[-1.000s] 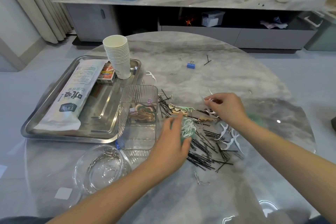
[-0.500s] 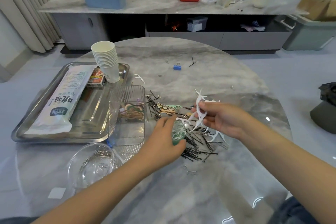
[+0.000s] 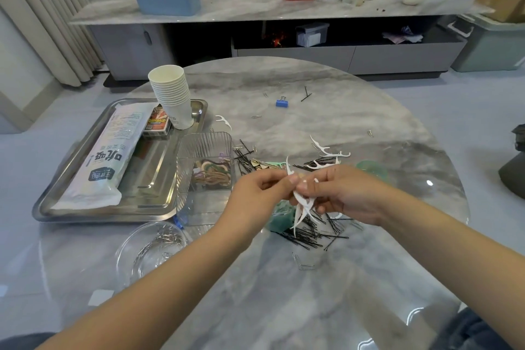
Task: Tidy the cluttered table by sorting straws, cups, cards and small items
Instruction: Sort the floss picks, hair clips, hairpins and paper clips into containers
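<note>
Above the middle of the round marble table [image 3: 326, 111], my left hand [image 3: 257, 196] and my right hand [image 3: 345, 193] meet and both pinch a bunch of white floss picks [image 3: 302, 207]. Their thin tips hang down over a small green container [image 3: 279, 217] that lies below my left hand. Black hairpins [image 3: 312, 236] are scattered under and in front of my hands. More floss picks [image 3: 326, 155] lie just beyond my right hand. A clear ribbed box [image 3: 206, 150] with rubber bands stands to the left.
A steel tray [image 3: 153, 182] on the left carries a straw pack [image 3: 108, 159], a card box [image 3: 157, 122] and stacked paper cups [image 3: 172, 94]. A glass bowl [image 3: 147, 250] of paper clips sits front left. A blue binder clip [image 3: 281, 102] lies far centre, a green lid [image 3: 372, 169] at right.
My right hand picked floss picks off the table and carried them left. My left hand rose from the green container and now pinches the same bunch. The camera tilted up.
</note>
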`<action>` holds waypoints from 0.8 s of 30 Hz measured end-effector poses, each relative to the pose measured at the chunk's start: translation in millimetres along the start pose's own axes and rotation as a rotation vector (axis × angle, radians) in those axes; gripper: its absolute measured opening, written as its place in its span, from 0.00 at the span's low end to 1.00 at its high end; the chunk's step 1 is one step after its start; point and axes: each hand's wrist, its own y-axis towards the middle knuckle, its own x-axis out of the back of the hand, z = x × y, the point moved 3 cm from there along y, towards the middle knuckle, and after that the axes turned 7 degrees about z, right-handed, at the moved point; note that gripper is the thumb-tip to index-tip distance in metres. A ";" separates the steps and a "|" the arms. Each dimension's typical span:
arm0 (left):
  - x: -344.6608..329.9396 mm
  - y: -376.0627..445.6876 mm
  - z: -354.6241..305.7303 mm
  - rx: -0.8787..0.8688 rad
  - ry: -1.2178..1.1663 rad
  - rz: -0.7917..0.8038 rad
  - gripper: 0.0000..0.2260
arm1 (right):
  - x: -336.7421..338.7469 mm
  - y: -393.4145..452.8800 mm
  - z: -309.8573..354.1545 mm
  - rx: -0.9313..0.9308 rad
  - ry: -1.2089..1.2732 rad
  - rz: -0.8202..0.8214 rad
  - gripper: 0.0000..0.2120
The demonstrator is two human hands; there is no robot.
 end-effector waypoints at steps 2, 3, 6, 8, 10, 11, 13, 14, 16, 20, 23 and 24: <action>1.5 2.1 4.2 0.106 -0.089 0.005 0.03 | -0.9 0.2 -0.2 0.023 -0.055 0.011 0.05; 3.4 2.7 7.1 0.161 -0.141 0.003 0.03 | -0.3 0.9 -0.7 0.030 -0.069 0.005 0.04; 7.2 4.6 9.8 0.223 -0.258 -0.009 0.04 | 4.4 0.0 0.8 0.042 -0.110 -0.023 0.06; 8.3 5.0 9.6 0.217 -0.272 -0.023 0.05 | 6.9 -2.3 2.3 0.047 -0.136 -0.030 0.06; 8.8 5.9 9.3 0.206 -0.279 -0.034 0.05 | 11.3 -3.2 3.6 0.057 -0.142 -0.051 0.06; 9.2 6.4 10.2 0.205 -0.277 -0.040 0.05 | 13.8 -3.5 4.2 0.053 -0.142 -0.071 0.06; 9.1 6.4 11.4 0.203 -0.261 -0.050 0.06 | 18.9 -4.0 5.1 0.044 -0.147 -0.112 0.06; 8.2 6.4 12.1 0.199 -0.254 -0.053 0.06 | 20.6 -4.7 5.1 0.041 -0.161 -0.124 0.06; 7.3 6.6 12.9 0.186 -0.252 -0.067 0.06 | 18.4 -6.6 5.0 0.028 -0.235 -0.109 0.07; 7.7 6.5 11.9 0.151 -0.278 -0.105 0.03 | 3.0 -9.9 2.8 0.015 -0.389 -0.027 0.03; 9.9 6.9 12.7 0.132 -0.291 -0.144 0.03 | -0.5 -9.6 0.5 -0.001 -0.422 -0.002 0.03; 9.9 6.8 12.6 0.129 -0.292 -0.152 0.03 | -0.7 -9.6 -0.1 -0.002 -0.432 0.001 0.03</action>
